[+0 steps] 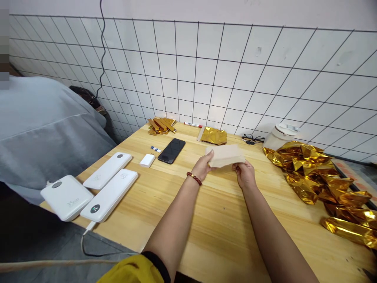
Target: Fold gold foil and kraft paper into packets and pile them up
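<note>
Between my two hands, above the middle of the wooden table [212,220], is a pale tan sheet of paper [225,154]. My left hand [204,164] pinches its left edge, thumb on top; a dark red bead bracelet circles that wrist. The fingers of my right hand [245,173] close on the sheet's lower right corner. Just beyond the paper lies a flat piece of gold foil [214,136] with a pale strip at its left side. Left of my hands rests a black phone [172,151].
Three white power banks [109,195] lie at the left, one with a cable. Near the phone are a white charger [147,160] and a small blue-white tube [156,149]. Folded gold foil ingots [312,169] line the right side. A person in grey [50,118] is at left.
</note>
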